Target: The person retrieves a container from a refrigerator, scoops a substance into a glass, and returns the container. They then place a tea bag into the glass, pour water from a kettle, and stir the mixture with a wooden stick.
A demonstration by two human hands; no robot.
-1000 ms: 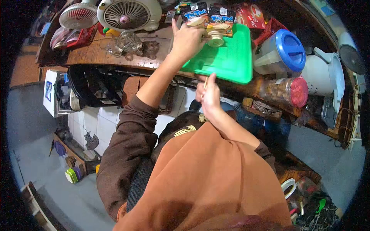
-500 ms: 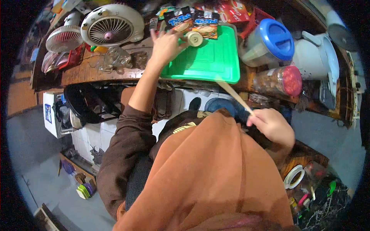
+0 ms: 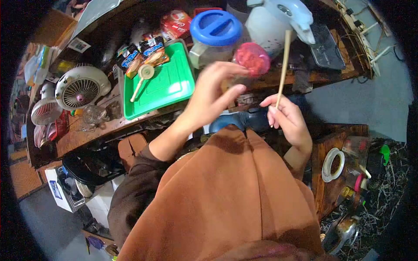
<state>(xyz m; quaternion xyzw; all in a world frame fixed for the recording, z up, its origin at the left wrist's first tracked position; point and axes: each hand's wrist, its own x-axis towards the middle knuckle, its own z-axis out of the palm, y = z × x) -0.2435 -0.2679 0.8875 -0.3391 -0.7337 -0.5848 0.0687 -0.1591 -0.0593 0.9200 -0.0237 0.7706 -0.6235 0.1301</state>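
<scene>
My right hand [image 3: 288, 118] pinches the lower end of a thin wooden stick [image 3: 284, 65], which points up and away from me. My left hand [image 3: 217, 93] has its fingers apart with nothing between them, slightly blurred, in front of a jar with a red lid [image 3: 252, 59]. On the green tray [image 3: 178, 85] lies a pale wooden piece with a round head and a handle [image 3: 146, 72]. Snack packets [image 3: 154, 51] rest at the tray's far left corner.
A blue-lidded container [image 3: 216, 28] and a pale jug [image 3: 270, 26] stand at the back of the table. Two fans [image 3: 82, 88] are at the left. To the right, a white ring [image 3: 333, 165] lies on a wooden surface beside a tangle of strips.
The view has turned to the right. My left hand has let go of the round-headed piece and moved right of the tray. The stick in my right hand now points more upright.
</scene>
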